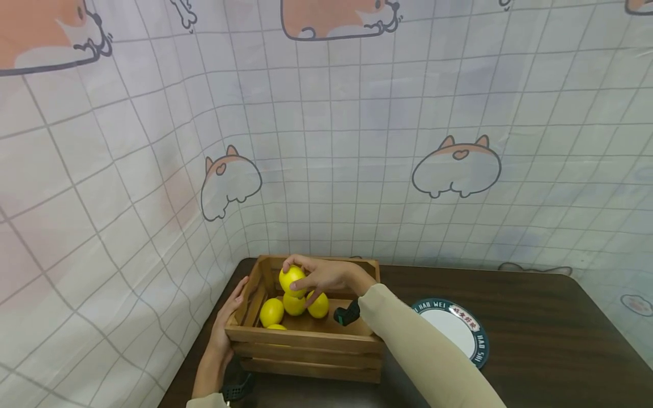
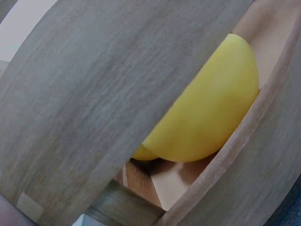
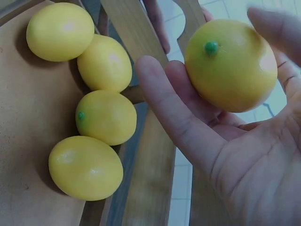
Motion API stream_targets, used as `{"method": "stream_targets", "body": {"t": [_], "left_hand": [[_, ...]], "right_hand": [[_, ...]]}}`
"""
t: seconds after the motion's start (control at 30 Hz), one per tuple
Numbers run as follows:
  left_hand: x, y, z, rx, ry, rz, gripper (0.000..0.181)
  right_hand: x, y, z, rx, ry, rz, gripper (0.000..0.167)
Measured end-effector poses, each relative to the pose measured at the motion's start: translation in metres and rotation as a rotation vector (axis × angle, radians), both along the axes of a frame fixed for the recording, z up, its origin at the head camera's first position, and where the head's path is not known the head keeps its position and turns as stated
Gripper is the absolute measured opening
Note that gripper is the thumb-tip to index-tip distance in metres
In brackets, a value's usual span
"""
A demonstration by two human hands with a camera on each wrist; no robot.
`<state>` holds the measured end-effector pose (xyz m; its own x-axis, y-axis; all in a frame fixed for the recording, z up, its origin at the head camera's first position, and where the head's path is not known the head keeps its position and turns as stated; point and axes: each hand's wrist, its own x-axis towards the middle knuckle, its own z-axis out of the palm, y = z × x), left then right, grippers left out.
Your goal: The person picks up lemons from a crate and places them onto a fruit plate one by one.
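Observation:
In the head view my right hand holds a yellow lemon above the left part of a wooden crate. The right wrist view shows this lemon, with its green stem end, between the thumb and curled fingers; one finger points away from it. Several other lemons lie on the crate's floor below. My left hand rests along the outside of the crate's left wall, its fingers extended. Between wooden slats, the left wrist view shows part of a lemon.
Right of the crate, a round plate with a dark lettered rim lies on the dark wooden table, partly covered by my right sleeve. A patterned cloth hangs behind the table and along its left side.

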<state>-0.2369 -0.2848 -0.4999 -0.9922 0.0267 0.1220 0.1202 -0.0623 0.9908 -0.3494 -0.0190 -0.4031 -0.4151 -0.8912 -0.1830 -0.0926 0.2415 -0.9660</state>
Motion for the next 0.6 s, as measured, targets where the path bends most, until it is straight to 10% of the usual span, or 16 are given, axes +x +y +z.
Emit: {"method": "stream_targets", "body": {"t": [0.6], "left_hand": [[0.0,0.0,0.001,0.016,-0.016,-0.007,0.055]], "right_hand": [[0.008,0.021,0.011,0.024,0.039,-0.042,0.03]]}}
